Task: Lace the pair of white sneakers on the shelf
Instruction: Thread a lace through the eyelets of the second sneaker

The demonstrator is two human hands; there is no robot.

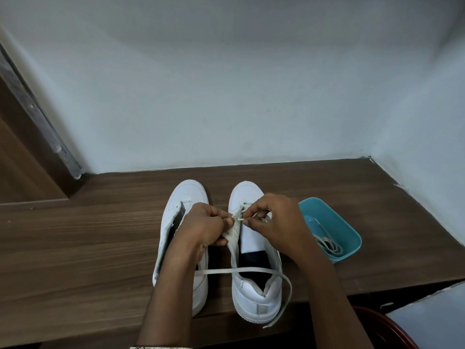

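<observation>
On a wooden shelf [88, 248] set into a pale corner, a person works a lace [226, 271] into the right sneaker [254, 295] of a white pair, toes to the wall. Both hands meet over the shoe's lower eyelets. The left hand [201, 225] has its fingers [217, 214] curled round the raised tongue [232, 235], while the right hand [279, 222] pinches the lace's stiff tip between thumb and forefinger just beside them. The slack trails back across the shoe's opening, loops past the heel and ends near the shelf's front edge. The left sneaker [186, 195] stands just beside, partly under the left wrist and apparently unlaced. A second lace [329, 244] lies coiled in a teal tub [352, 238] to the right.

Done well, this step would likely mean holding the tongue flat and clear and feeding the tip squarely through the eyelet. The slack would then be drawn through without a twist and both ends evened before crossing upward. The trailing loop could snag on the heel.

The eyelets are masked by the fingers, so which hole is being threaded, and whether any row is already through, cannot be made out. The left sneaker's eyelets are largely covered by the forearm. A dark red object is cut off at the lower right corner.
</observation>
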